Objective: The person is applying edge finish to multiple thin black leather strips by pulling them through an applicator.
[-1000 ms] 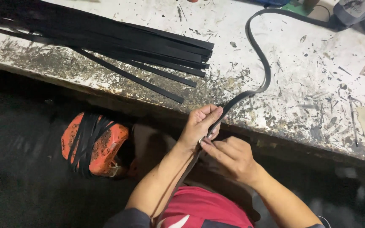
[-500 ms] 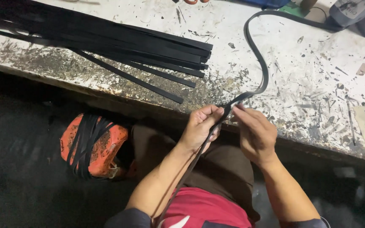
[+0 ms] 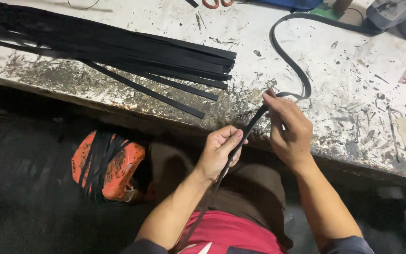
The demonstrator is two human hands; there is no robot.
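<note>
A long black strap [image 3: 285, 59] curves across the worn white table [image 3: 353, 94] from the top right and runs down over the front edge toward my lap. My left hand [image 3: 219, 150] is closed around the strap just below the table edge. Higher up, at the edge itself, my right hand [image 3: 287, 129] pinches the same strap between thumb and fingers. The strap's lower end passes down between my arms and out of view.
A flat bundle of cut black strips [image 3: 118, 51] lies across the table's left half, ends pointing right. Below the table at left stands an orange bucket [image 3: 106, 164] draped with black strips. A grey container [image 3: 395, 16] stands at the top right corner. The floor below is dark.
My right hand has slid up along the strap from beside the left hand to the table edge. The left hand has kept its grip in about the same place.
</note>
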